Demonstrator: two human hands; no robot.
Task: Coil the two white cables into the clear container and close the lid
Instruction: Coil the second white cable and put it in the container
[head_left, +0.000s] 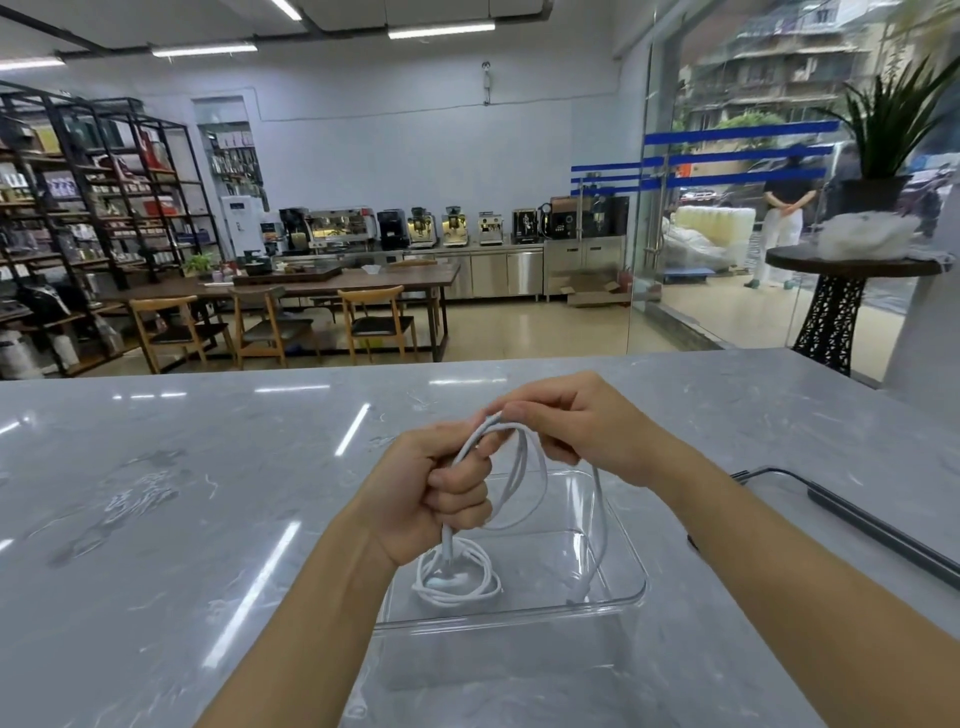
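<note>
On the left, the grey counter (156, 493) is bare and glossy. Moving in, the left hand (436, 491) is closed in a fist around a bunch of loops of the white cable (524, 467), gripping them where they gather, with a short stretch running down out of the bottom of the fist. Directly below that fist, a second white cable (457, 577) lies coiled flat on the floor of the clear container (631, 592), in its near left part; whether the strand from the fist touches this coil I cannot tell.

Just right of the fist, the right hand (576, 423) pinches the top of the loops between thumb and fingertips, the other fingers curled. From this pinch a free length drops down the right side into the container, its end resting near the right wall.

The loops hang upright, their long axis running top to bottom, straight above the open container, so the drop is downward and slightly toward the person. The left hand holds the bundle and sits nearer the coil below; the right only guides the loose tail.

Further right, a dark-edged flat piece (878, 535), probably the lid, lies on the counter, well apart from the container and nearer the right hand.
</note>
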